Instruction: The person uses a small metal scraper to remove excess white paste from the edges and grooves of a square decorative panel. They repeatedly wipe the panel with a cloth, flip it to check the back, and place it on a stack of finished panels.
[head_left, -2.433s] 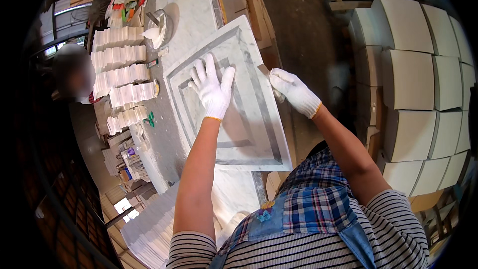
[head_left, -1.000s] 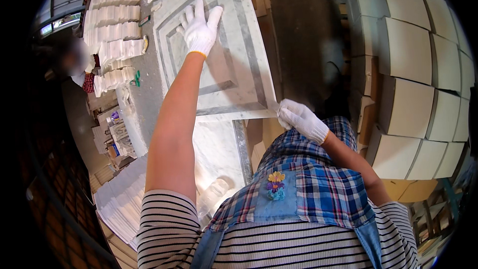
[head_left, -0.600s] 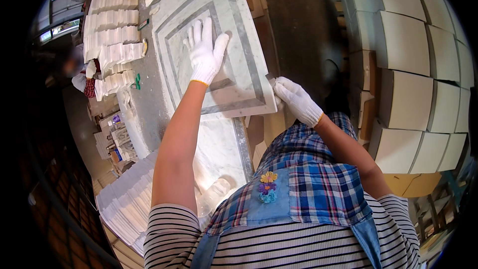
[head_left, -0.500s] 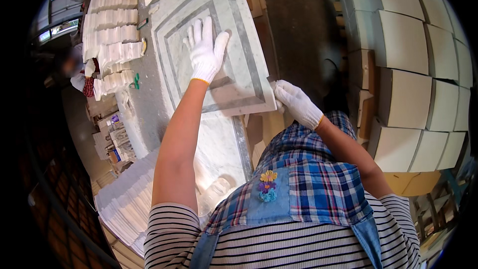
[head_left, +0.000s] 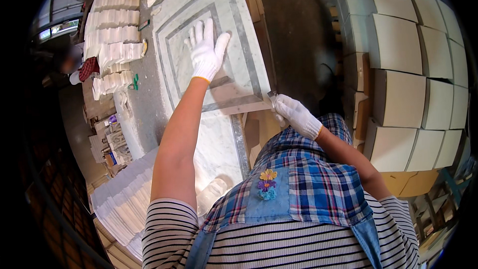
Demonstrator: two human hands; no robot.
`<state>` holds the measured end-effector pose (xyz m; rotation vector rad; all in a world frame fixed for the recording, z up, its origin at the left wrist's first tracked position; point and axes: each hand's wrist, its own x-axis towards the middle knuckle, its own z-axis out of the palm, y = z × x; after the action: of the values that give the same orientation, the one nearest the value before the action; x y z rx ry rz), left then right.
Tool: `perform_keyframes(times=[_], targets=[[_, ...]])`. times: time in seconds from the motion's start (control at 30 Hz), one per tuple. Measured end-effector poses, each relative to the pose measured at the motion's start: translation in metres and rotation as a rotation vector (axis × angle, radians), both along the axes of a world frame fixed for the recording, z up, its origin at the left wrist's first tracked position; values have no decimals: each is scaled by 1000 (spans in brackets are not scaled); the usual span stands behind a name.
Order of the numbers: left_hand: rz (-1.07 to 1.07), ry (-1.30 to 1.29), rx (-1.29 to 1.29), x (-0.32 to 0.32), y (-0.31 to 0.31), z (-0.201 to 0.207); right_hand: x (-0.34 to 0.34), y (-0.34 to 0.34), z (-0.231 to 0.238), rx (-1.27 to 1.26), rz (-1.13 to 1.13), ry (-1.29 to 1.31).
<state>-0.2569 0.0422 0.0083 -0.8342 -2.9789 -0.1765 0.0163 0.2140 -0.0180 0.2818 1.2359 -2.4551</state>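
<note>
Head view: a grey-banded, marble-patterned panel [head_left: 250,35] lies on the tabletop [head_left: 219,142] toward eleven o'clock. The white-gloved left hand [head_left: 205,52] rests flat on it, fingers open and spread. At the panel's four o'clock edge, the gloved right hand [head_left: 296,114] grips a small flat tool [head_left: 272,96], fingers closed. White stacks [head_left: 117,35] stand at ten o'clock.

White gloves [head_left: 203,55] here, orange at the cuffs [head_left: 200,79]! The panel [head_left: 237,45], pale and marbled, grey frame inside grey frame. Blue plaid apron [head_left: 323,182], flowers [head_left: 267,185] yellow, purple, turquoise; black stripes across the white shirt [head_left: 294,249]; boxes [head_left: 399,97] off-white!
</note>
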Motion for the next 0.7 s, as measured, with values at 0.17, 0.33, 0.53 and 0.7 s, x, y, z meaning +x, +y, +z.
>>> perform_keyframes(times=[0.17, 0.33, 0.53, 0.7], targets=[[4, -1, 7, -1, 0, 2, 4, -2, -4, -1, 46, -56], [12, -2, -11, -2, 0, -1, 30, -2, -7, -133, 313, 25], [46, -30, -7, 3, 3, 4, 14, 9, -20, -114, 25, -55], [68, -9, -7, 15, 6, 2, -5, -7, -8, -92, -44, -97]])
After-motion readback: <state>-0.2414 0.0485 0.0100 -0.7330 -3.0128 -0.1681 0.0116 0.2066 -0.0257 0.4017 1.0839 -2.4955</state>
